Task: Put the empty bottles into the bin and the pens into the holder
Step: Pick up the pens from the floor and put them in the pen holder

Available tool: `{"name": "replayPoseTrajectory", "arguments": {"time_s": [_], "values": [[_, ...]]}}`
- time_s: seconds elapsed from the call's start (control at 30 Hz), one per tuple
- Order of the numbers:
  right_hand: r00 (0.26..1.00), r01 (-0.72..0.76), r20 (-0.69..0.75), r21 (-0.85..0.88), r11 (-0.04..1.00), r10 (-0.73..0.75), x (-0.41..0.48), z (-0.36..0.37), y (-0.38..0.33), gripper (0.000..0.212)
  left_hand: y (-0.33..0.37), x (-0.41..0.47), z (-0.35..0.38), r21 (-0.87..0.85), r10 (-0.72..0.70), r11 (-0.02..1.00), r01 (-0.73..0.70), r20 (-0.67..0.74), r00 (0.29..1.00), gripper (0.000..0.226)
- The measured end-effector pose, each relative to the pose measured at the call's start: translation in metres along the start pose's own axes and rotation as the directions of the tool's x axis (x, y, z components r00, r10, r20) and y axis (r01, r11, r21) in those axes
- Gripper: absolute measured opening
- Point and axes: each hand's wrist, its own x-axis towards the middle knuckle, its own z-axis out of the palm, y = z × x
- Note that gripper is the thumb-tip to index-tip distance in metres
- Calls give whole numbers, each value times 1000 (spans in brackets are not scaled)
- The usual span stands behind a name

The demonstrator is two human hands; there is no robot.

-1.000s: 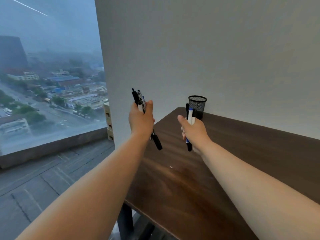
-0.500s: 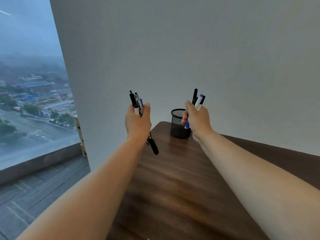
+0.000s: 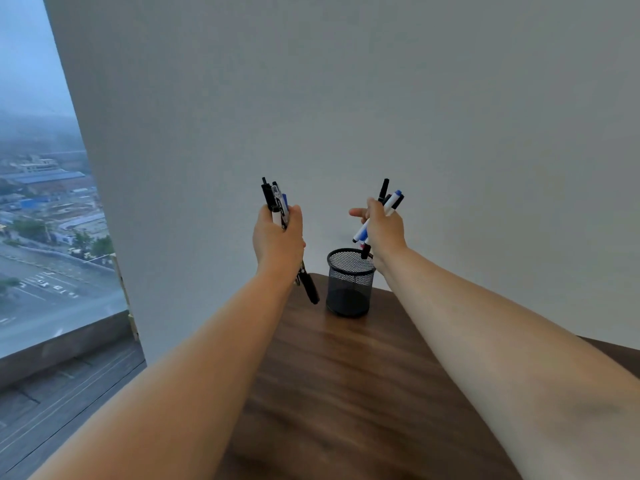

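Note:
A black mesh pen holder (image 3: 349, 285) stands at the far corner of the dark wooden desk (image 3: 346, 393), close to the wall. My right hand (image 3: 382, 228) grips a bunch of pens (image 3: 391, 202), black ones and a white marker with blue ends, tilted with their lower tips just over the holder's right rim. My left hand (image 3: 277, 237) holds a second bunch of pens (image 3: 275, 200) upright, to the left of the holder and higher than it; one black pen (image 3: 308, 287) sticks out below the fist. No bottle or bin is in view.
A plain grey wall (image 3: 346, 98) rises right behind the desk. On the left a large window (image 3: 41, 220) looks over a city, with the floor (image 3: 52, 403) beneath it beside the desk's left edge.
Both hands have come closer to the holder. My right hand has tipped its pens so their lower tips hang over the holder's rim. The view has shifted to the right.

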Motion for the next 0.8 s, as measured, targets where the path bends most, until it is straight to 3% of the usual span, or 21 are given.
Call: {"name": "replayPoseTrajectory", "arguments": {"time_s": [0.1,0.2,0.3,0.4,0.53,0.6,0.7,0.8], "values": [[999,-49,-17,-59,997,48,12,3,18,35,-10,9,11,2,-8,1000,8,-1,1000,19],[992,-97,44,-357,929,120,21,-5,51,38,-22,9,19,0,-32,1000,32,-22,999,19],[958,-191,154,-296,936,244,17,-16,70,44,-28,9,24,-8,-44,999,44,-44,998,21],[918,-261,238,-236,936,316,10,-24,71,32,-27,7,26,-23,-45,999,44,-61,997,22],[897,-305,222,-319,897,384,0,-35,74,43,-20,6,26,-63,-33,998,27,-97,995,21],[885,-309,236,-346,886,401,-6,-40,76,38,-13,7,27,-84,-27,996,18,-100,995,18],[885,-286,253,-366,885,391,-13,-46,76,25,-1,3,37,-122,-1,992,-5,-49,999,16],[888,-269,255,-385,883,382,-20,-48,76,37,4,-3,51,-145,27,989,-20,45,999,15]]}}
